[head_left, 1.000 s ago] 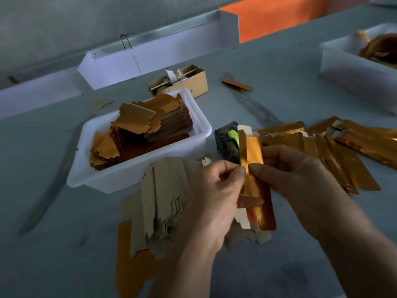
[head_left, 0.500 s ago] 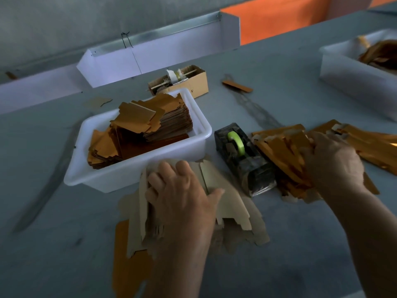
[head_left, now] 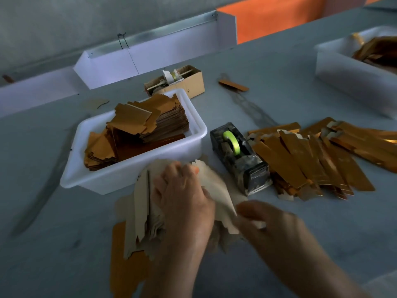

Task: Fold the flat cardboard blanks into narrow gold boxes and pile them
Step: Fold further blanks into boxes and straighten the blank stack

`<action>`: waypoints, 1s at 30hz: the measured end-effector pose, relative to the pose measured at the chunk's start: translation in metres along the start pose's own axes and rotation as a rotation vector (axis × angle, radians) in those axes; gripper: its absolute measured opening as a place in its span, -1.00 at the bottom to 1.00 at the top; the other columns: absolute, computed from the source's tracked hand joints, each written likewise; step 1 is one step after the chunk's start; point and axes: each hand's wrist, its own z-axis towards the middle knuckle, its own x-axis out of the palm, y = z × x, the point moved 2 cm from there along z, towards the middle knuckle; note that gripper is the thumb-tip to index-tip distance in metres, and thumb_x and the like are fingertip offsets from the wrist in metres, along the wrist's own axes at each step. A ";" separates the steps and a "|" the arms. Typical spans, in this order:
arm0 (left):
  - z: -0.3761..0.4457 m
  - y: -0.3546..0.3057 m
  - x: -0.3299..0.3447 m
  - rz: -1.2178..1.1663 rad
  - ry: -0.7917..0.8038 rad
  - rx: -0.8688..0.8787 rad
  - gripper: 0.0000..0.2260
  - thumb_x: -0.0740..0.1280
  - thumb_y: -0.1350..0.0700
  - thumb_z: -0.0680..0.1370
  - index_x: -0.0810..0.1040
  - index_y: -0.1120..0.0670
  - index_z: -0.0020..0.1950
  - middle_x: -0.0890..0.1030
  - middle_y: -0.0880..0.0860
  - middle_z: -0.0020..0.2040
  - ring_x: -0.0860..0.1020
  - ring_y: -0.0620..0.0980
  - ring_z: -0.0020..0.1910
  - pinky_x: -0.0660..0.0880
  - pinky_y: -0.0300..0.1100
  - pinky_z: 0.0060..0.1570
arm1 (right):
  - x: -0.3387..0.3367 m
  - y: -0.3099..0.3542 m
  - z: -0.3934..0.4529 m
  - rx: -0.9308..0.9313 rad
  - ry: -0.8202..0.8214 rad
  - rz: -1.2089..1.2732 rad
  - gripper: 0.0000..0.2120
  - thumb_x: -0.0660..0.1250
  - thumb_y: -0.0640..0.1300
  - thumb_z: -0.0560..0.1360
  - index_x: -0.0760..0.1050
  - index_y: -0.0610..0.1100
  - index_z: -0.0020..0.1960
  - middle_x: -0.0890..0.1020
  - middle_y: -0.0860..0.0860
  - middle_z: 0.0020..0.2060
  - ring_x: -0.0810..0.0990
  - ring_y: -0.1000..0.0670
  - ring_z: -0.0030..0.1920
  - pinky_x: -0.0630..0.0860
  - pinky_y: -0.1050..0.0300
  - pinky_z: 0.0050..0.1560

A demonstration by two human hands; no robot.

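Note:
A stack of flat blanks [head_left: 139, 211], beige side up, lies in front of me, with a gold-faced blank [head_left: 122, 265] under its near end. My left hand [head_left: 184, 203] rests on the stack, its thumb against the top blank [head_left: 219, 190], which curls upward. My right hand [head_left: 272, 226], blurred, pinches that blank's right edge. Several folded narrow gold boxes [head_left: 300, 155] lie piled to the right.
A white tub [head_left: 133, 177] of gold blanks stands behind the stack. A tape dispenser [head_left: 238, 155] sits between stack and gold boxes. Farther back are a small cardboard box [head_left: 189, 82] and a loose gold strip [head_left: 233, 85]. A second tub [head_left: 348, 69] is at the far right.
The folded gold box left my hands and went onto the right pile. My left hand dropped onto the blank stack, and my right hand came back from the pile to the top blank.

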 end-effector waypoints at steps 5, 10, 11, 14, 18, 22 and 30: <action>-0.004 0.009 0.000 -0.023 -0.004 0.024 -0.60 0.22 0.04 0.58 0.25 -0.04 0.41 0.19 0.00 0.41 0.09 0.01 0.40 0.17 -0.06 0.34 | 0.023 0.003 0.010 0.084 -0.113 0.046 -0.60 0.27 0.10 0.51 0.39 0.03 0.32 0.51 0.11 0.15 0.46 0.07 0.17 0.35 0.29 0.04; -0.004 0.018 0.004 -0.024 0.009 0.023 -0.37 0.24 -0.27 0.50 0.16 -0.03 0.47 0.07 0.02 0.50 -0.04 0.03 0.46 0.04 0.01 0.42 | 0.036 0.004 0.023 0.162 -0.096 0.198 -0.33 0.45 0.03 0.39 0.27 0.02 0.42 0.50 0.04 0.20 0.50 0.03 0.16 0.50 0.22 0.09; -0.003 0.020 0.005 -0.042 0.004 0.032 -0.36 0.25 -0.30 0.47 0.20 -0.04 0.44 0.09 0.01 0.48 -0.04 0.01 0.45 0.04 0.00 0.41 | 0.037 0.002 0.023 0.194 -0.133 0.255 -0.32 0.48 -0.01 0.36 0.28 0.02 0.41 0.53 0.06 0.12 0.53 0.05 0.09 0.51 0.29 -0.01; -0.002 0.024 0.004 -0.096 -0.015 0.062 -0.46 0.30 -0.29 0.45 0.31 -0.07 0.33 0.16 -0.03 0.42 0.00 -0.03 0.41 0.07 -0.03 0.38 | 0.042 -0.005 0.021 0.340 -0.134 0.745 -0.45 0.47 -0.17 0.38 0.40 -0.08 0.33 0.63 -0.01 -0.04 0.62 -0.04 -0.02 0.57 0.14 -0.07; 0.002 0.027 0.001 -0.171 0.005 0.074 -0.65 0.31 -0.23 0.48 0.46 -0.10 0.19 0.26 -0.06 0.34 0.09 -0.05 0.39 0.12 -0.09 0.35 | 0.042 -0.010 0.017 0.368 -0.047 1.325 -0.66 0.35 -0.19 0.38 0.53 -0.19 0.16 0.68 -0.17 -0.05 0.67 -0.10 -0.07 0.62 0.09 -0.18; 0.003 0.024 -0.008 -0.464 -0.085 0.010 -0.59 0.32 -0.23 0.46 0.47 -0.03 0.20 0.44 -0.09 0.13 0.42 -0.13 0.14 0.41 -0.38 0.03 | 0.038 -0.010 0.016 0.318 -0.031 1.396 -0.76 0.31 -0.17 0.38 0.62 -0.15 0.01 0.70 -0.11 -0.10 0.68 0.03 -0.18 0.57 0.23 -0.31; 0.002 0.016 -0.012 -0.934 0.031 -0.048 -0.62 0.50 -0.06 0.36 0.41 -0.15 0.07 0.62 -0.26 -0.21 0.54 -0.46 -0.20 0.47 -0.47 -0.36 | 0.036 -0.006 0.016 0.226 0.097 1.534 -0.78 0.24 -0.13 0.45 0.67 -0.11 -0.09 0.68 -0.12 -0.09 0.65 0.01 -0.18 0.62 0.13 -0.25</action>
